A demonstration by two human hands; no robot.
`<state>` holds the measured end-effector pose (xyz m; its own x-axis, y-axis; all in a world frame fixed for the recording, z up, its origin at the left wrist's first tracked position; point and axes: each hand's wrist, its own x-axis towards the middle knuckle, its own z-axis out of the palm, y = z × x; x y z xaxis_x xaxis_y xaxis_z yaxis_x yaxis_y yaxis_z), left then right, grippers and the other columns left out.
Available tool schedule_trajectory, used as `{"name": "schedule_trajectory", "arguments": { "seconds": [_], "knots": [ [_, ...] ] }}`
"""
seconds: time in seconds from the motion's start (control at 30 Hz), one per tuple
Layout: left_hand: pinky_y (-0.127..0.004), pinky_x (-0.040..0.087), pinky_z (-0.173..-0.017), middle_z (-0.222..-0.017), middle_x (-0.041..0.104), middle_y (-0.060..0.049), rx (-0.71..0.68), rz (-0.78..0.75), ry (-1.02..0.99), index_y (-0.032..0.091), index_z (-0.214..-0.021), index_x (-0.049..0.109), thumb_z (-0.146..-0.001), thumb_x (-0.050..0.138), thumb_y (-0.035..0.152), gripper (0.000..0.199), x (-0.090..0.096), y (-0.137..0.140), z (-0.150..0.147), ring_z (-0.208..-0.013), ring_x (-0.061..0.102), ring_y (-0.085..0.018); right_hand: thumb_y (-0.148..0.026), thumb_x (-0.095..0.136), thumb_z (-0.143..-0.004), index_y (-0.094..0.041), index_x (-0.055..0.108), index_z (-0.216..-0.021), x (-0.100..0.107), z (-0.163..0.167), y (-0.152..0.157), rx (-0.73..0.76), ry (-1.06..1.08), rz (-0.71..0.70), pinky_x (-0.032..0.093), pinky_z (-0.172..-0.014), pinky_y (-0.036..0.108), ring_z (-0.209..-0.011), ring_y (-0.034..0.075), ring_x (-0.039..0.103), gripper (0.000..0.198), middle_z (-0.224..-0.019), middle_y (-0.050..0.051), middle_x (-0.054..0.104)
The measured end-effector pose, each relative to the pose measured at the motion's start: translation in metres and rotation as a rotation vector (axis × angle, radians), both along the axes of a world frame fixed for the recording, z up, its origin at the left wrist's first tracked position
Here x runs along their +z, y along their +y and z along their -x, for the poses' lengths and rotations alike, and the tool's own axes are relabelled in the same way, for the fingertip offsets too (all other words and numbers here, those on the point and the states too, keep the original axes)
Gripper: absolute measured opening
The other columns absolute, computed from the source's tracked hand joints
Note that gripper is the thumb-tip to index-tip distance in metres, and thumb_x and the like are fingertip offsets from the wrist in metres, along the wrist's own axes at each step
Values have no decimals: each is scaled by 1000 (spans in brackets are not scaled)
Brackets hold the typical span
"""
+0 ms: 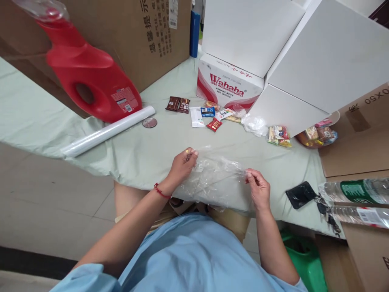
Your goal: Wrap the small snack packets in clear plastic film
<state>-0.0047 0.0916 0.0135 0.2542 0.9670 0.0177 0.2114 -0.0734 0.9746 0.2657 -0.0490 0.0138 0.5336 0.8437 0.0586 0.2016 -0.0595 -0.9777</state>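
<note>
A thin, crinkled clear plastic bag [217, 176] is stretched between my two hands over the near edge of the table. My left hand [183, 164], with a red cord at the wrist, pinches its upper left corner between thumb and fingers. At the right end, my right hand [258, 185] pinches the bag's edge the same way. Whether the bag's mouth is parted cannot be made out. Beyond my hands lie small wrapped snacks: two brown packets [178, 104], a white packet [197, 117], a blue packet [208, 112] and a red packet [214, 124].
A white plastic roll [109, 132] and round metal disc [149, 122] lie left, by a red jug [91, 81]. Behind stand a Wahaha carton [229, 83] and white boxes. Crumpled plastic [254, 123], a black wallet-like item [300, 194], keys [326, 211] and bottles [358, 191] are right.
</note>
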Motion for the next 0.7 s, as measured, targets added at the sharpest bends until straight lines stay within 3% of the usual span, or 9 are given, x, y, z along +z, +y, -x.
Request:
{"name": "schedule_trajectory", "arguments": {
  "seconds": [0.13, 0.2, 0.27, 0.37, 0.47, 0.6, 0.7],
  "knots": [
    [-29, 41, -64, -61, 53, 5, 118, 28, 28, 24, -85, 54, -103, 45, 55, 37, -13, -12, 10, -60, 51, -15, -78, 69, -84, -25, 66, -136, -9, 2, 6, 3, 317, 118, 59, -71, 33, -85, 21, 71, 74, -103, 8, 79],
    [-29, 42, -63, -64, 54, 4, 102, 40, -17, 24, -96, 61, -104, 42, 60, 42, -19, -18, 11, -60, 51, -16, -81, 68, -81, -24, 62, -141, -9, 10, 13, 85, 392, 186, 59, -68, 32, -83, 21, 70, 83, -100, 9, 80],
    [-30, 42, -61, -67, 55, 3, 79, 57, -96, 22, -101, 64, -102, 40, 68, 51, -25, -22, 12, -58, 50, -15, -75, 79, -75, -24, 67, -133, -8, 18, 23, 165, 384, 236, 54, -63, 28, -74, 18, 66, 78, -91, 6, 79],
    [-30, 41, -58, -66, 55, 2, 115, 89, -208, 21, -95, 65, -98, 41, 74, 59, -31, -21, 13, -56, 47, -14, -57, 93, -65, -21, 77, -104, -6, 28, 37, 234, 316, 260, 42, -54, 23, -59, 12, 51, 55, -70, -1, 69],
    [-29, 37, -52, -68, 57, 0, 245, 133, -283, 20, -93, 65, -98, 39, 75, 61, -29, -17, 17, -52, 45, -13, -53, 93, -64, -21, 77, -84, -5, 30, 45, 155, 266, 176, 36, -51, 23, -57, 10, 44, 41, -67, -3, 63],
    [-28, 35, -49, -75, 61, 0, 327, 95, -312, 21, -117, 68, -101, 36, 73, 63, -19, -10, 26, -48, 41, -11, -50, 88, -72, -24, 80, -93, -2, 21, 45, 12, 211, 2, 37, -52, 23, -59, 10, 44, 35, -72, -3, 63],
    [-28, 39, -53, -79, 65, 0, 280, 118, -208, 22, -133, 64, -102, 38, 68, 61, -19, 0, 31, -48, 43, -11, -50, 85, -75, -25, 82, -105, -3, 14, 43, 40, 193, 75, 31, -48, 23, -53, 9, 36, 40, -64, -6, 56]
  ]
}}
